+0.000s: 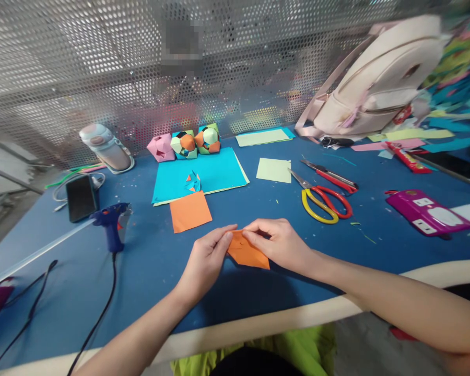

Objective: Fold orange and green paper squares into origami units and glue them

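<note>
Both hands pinch a small orange paper sheet [249,251] along its upper edge, just above the front part of the blue table. My left hand [208,257] grips the sheet's upper left corner between thumb and fingers. At the upper right side, my right hand [281,243] holds it in the same way. The sheet's lower edge hangs free and slants. Beyond my left hand lies a flat orange paper square [190,212], its top edge by a stack of blue sheets [219,169]. A small blue and orange folded piece [193,181] rests on that stack.
Scissors [317,196] and a red cutter [332,177] lie right of centre. A glue gun [113,224] with a trailing cord stands at left, near a phone [81,197]. Folded paper balls [184,144], a bottle [107,148] and a backpack [376,83] line the back. A purple power strip [429,212] is at right.
</note>
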Tool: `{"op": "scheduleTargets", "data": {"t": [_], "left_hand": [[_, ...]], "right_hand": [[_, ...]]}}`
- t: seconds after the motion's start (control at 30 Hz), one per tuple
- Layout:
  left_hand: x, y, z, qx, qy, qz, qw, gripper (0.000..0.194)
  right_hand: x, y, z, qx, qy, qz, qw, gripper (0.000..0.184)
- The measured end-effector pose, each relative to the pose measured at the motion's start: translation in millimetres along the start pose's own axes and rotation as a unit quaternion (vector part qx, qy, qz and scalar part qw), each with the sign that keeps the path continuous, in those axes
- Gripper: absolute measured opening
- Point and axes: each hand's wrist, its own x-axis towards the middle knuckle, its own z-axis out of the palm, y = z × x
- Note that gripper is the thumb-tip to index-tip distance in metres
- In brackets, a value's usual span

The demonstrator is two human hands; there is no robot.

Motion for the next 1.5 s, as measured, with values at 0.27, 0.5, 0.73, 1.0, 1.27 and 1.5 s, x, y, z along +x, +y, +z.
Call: {"op": "scheduleTargets", "data": {"t": [0.27, 0.5, 0.73, 1.0, 1.27, 1.5], "left_hand": [[0.5, 1.0, -0.5, 0.015, 0.002, 0.029, 0.999, 0.027], [0.4, -0.1, 0.6, -0.040, 0.004, -0.014, 0.999, 0.032], [1.7, 0.2, 0.1, 0.013, 0.002, -0.003, 1.000, 0.029], [-0.5, -2.3, 1.0, 0.052, 0.026, 0.004, 0.998, 0.024], [0.0, 0.8, 1.5, -0.012, 0.007, -0.036, 0.999, 0.018], [1.0, 6.5, 2.0, -0.063, 0.004, -0.066, 0.996, 0.012]], "right_hand": [[2.0, 0.1, -1.4, 0.020, -0.036, -0.007, 0.999, 0.014], [3.4, 1.9, -2.0, 0.056, -0.029, 0.003, 0.998, 0.016], [6.0, 3.3, -3.2, 0.085, -0.041, 0.029, 0.995, 0.017], [6.4, 2.1, -2.6, 0.115, -0.047, 0.052, 0.991, 0.016], [5.8, -0.4, -4.4, 0.102, -0.054, 0.043, 0.992, 0.015], [5.3, 0.8, -6.9, 0.102, -0.073, 0.045, 0.991, 0.015]]}}
